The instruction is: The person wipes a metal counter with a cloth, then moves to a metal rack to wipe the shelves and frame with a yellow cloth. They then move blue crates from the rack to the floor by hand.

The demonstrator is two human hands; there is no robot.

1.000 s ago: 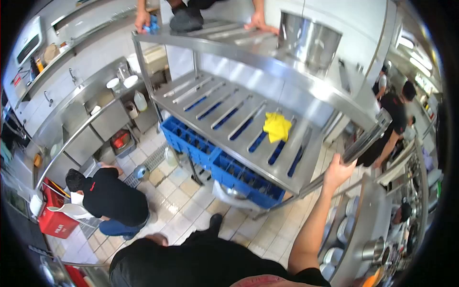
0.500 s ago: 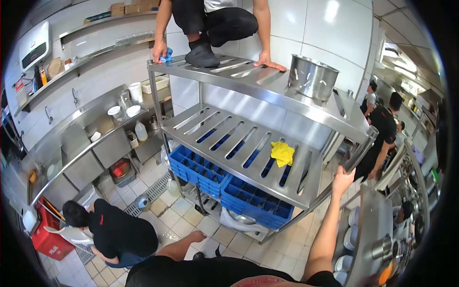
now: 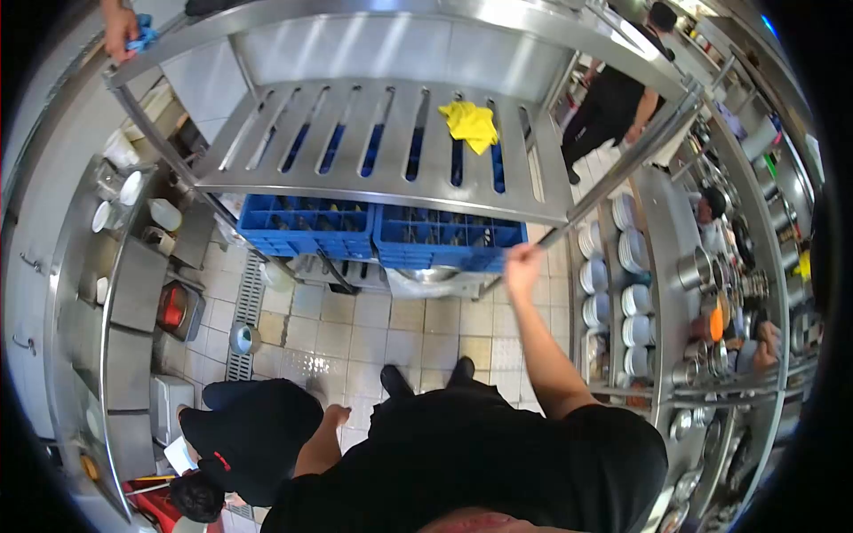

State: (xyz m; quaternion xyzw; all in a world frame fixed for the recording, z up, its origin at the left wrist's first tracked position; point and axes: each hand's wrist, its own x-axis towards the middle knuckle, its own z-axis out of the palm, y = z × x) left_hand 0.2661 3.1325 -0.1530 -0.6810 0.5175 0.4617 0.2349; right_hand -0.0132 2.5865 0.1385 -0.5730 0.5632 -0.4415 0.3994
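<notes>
My right hand (image 3: pixel 522 269) reaches forward, slightly blurred, its fingers curled in. In the head view it overlaps the lower line of the metal shelf's front right post (image 3: pixel 613 182), beside the corner of a blue crate (image 3: pixel 449 242). Low at my left side hangs my left hand (image 3: pixel 337 416), partly foreshortened, its fingers loose and holding nothing visible. A slotted steel shelf rack (image 3: pixel 355 182) stands in front of me, with a crumpled yellow cloth (image 3: pixel 471 126) on its middle tier. Another blue crate (image 3: pixel 306 224) sits below that tier.
At upper left another person's hand (image 3: pixel 121 35) holds a blue cloth (image 3: pixel 142 35) at the rack's top. Someone in black (image 3: pixel 253 426) crouches at my left; another person (image 3: pixel 613 98) stands behind the rack. Stacked white bowls (image 3: pixel 635 302) line the right counter. A floor drain (image 3: pixel 248 293) runs left.
The view has tipped downward. My right hand has left the upper part of the post and sits lower. The metal pot and most of the person on top are out of view.
</notes>
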